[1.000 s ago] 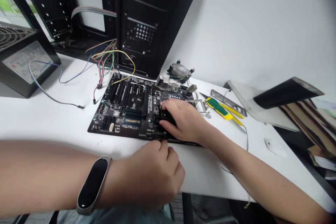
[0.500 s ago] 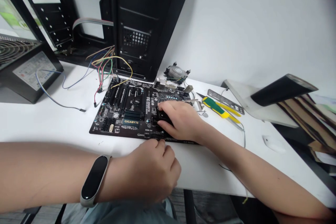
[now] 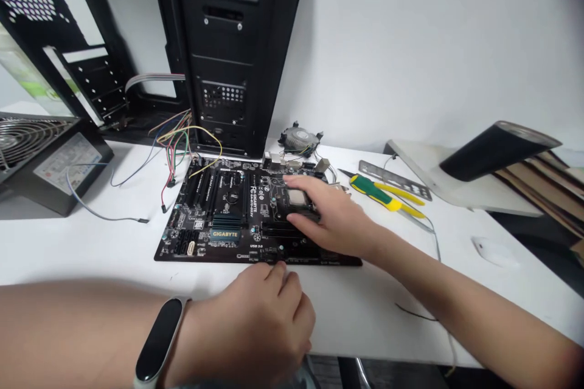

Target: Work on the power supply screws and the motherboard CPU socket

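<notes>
Now that our right hand (image 3: 337,213) sits splayed and released over the motherboard (image 3: 210,253), the silver processor (image 3: 297,197) shows on it, looking accessible, while our left hand (image 3: 255,316) curls at its near edge, grip unclear.

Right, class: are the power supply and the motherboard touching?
Apart. The head view shows white tabletop between the power supply and the motherboard, where a thin wire's end lies.
</notes>
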Tool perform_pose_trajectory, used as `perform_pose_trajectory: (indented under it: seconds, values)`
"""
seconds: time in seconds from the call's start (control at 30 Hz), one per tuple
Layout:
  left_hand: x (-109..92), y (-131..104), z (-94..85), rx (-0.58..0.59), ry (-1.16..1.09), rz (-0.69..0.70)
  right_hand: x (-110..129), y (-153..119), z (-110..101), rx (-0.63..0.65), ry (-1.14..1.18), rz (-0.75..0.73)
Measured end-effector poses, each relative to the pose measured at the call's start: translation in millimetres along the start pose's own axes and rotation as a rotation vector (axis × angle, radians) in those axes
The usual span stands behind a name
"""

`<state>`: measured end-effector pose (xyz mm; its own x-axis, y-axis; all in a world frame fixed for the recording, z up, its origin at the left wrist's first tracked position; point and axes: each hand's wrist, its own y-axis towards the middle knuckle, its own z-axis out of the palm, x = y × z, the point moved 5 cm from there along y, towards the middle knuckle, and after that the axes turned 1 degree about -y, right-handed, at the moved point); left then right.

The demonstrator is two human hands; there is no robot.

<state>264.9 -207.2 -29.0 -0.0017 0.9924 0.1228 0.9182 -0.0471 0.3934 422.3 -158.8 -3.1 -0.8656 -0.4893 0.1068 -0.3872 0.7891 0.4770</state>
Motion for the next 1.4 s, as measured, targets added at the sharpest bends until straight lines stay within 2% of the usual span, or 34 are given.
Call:
perform_pose_trajectory:
  seconds: [0.17,0.27,0.47,0.6,0.77,0.9,1.2,1.4]
  values:
    - [0.1,0.1,-2.2,-0.006,0.001,0.003,-6.2,-5.7,-48.2,-0.175,-0.113,0.03]
    - [-0.1,1.2,-3.5,-0.007,0.004,0.013,-21.5,-21.9,-61.8,-0.246,-0.198,0.071]
    - [1.8,4.8,-5.4,-0.004,0.012,-0.009,-74.8,-59.9,-48.6,-0.204,-0.293,0.188]
    - [1.4,3.5,-2.8,0.0,0.039,-0.016,-93.1,-69.2,-38.3,-0.135,-0.253,0.249]
    - [-1.3,-5.5,3.0,-0.073,0.066,-0.014,-86.0,-67.8,-34.7,-0.066,-0.173,0.277]
    - [-4.0,-9.0,4.2,-0.14,0.099,-0.007,-78.4,-66.1,-36.9,-0.072,-0.15,0.284]
    - [-4.9,-1.6,4.8,-0.136,0.064,0.034,-72.7,-64.0,-33.8,-0.077,-0.15,0.238]
    - [-2.2,-1.4,10.2,-0.061,0.006,-0.032,-69.5,-63.0,-30.8,-0.045,-0.117,0.225]
